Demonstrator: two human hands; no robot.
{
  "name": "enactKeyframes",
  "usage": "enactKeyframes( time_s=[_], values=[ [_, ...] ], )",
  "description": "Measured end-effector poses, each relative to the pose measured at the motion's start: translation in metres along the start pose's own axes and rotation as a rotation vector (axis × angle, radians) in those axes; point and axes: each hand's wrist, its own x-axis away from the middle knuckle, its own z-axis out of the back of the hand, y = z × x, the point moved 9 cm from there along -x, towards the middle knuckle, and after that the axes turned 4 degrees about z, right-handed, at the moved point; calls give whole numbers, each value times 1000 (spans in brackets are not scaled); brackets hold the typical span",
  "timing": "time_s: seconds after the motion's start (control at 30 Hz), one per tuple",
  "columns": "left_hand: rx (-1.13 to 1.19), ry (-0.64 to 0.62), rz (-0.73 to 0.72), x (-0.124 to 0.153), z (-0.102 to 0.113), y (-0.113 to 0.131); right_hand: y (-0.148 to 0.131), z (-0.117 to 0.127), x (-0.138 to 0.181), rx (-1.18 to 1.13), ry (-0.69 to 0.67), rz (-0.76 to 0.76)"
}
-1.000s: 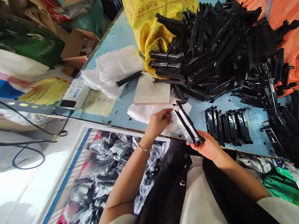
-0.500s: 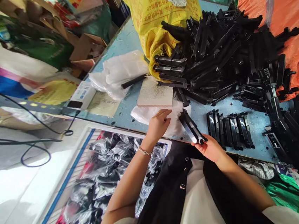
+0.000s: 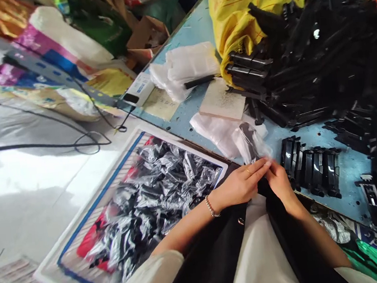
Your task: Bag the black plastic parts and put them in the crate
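A long black plastic part (image 3: 248,139) stands out beyond my fingers, wrapped in a clear plastic bag (image 3: 260,147). My left hand (image 3: 242,184) reaches across from the left, its fingers closed at the near end of the bag. My right hand (image 3: 278,178) meets it there, thumb and fingers pinched on the same end. The fingertips hide the bag's edge. Just beyond lies a stack of flat clear bags (image 3: 212,132) on the blue table (image 3: 320,129). Right of my hands, several black plastic parts (image 3: 311,167) lie in a row.
A large heap of black parts (image 3: 327,57) spreads beside a yellow sack (image 3: 230,17). A pale board (image 3: 221,100) and a white box (image 3: 139,89) lie farther left. Below the table edge, a basket (image 3: 78,214) holds many bagged parts. Cables (image 3: 42,146) hang at left.
The black part, bare in my right hand before, is now inside a clear bag. My left hand has come right to meet my right hand. The view has shifted left.
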Motion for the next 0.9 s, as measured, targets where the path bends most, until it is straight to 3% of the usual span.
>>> enactKeyframes(
  time_s=[0.07,0.13,0.23,0.33,0.37,0.43,0.53,0.6,0.67,0.73,0.8,0.9],
  values=[
    [-39,-23,3,8,16,6,-11,-11,10,147,-117,59],
    [-79,-50,77,23,37,0,-11,-29,19,104,-320,6],
    [-189,-263,432,72,48,-51,-9,-36,24,72,-432,-63],
    [-345,-698,986,161,27,-135,-12,-27,22,159,-345,-21],
    [-366,-777,1076,183,20,-156,-15,-25,23,190,-338,2],
    [-379,-883,1161,211,0,-187,-26,-22,26,279,-347,81],
    [-359,-970,1168,225,-25,-209,-57,0,30,585,-275,267],
    [-337,-993,1144,219,-33,-210,-73,29,31,909,-128,278],
    [-297,-971,1084,198,-35,-201,-78,58,30,1254,19,141],
    [-219,-908,986,159,-33,-181,-75,73,27,1508,74,-11],
    [-82,-715,833,100,-27,-152,-72,72,18,1612,59,-49],
    [-7,-188,539,3,1,-111,-78,56,-5,1613,5,151]
  ],
)
